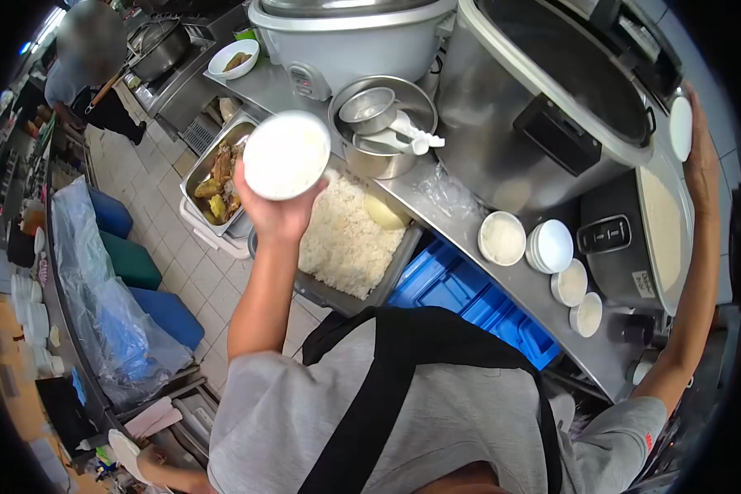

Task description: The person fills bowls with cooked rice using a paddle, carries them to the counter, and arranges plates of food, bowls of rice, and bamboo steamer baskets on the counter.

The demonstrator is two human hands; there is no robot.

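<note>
My left hand (280,216) grips a white bowl of rice (286,155) from below, its fingers wrapped round the side. Beneath it is a grey tub (325,303) of cooked rice (350,239), with a pale yellowish rounded piece (387,212) at one corner. At the far right, my right hand (700,152) is closed on a white round dish (681,129), seen at a slant; I cannot tell its exact kind. That hand is beside the large steel rice cooker (494,140) and a dark rice container (609,239).
Several small bowls (502,239) stand on the steel counter (469,210). A steel pot (379,169) with scoops is behind the tub, near a white rice cooker (346,49). A food tray (193,177) lies left. Another person (99,74) stands far left; a co-worker's hand (150,465) shows lower left.
</note>
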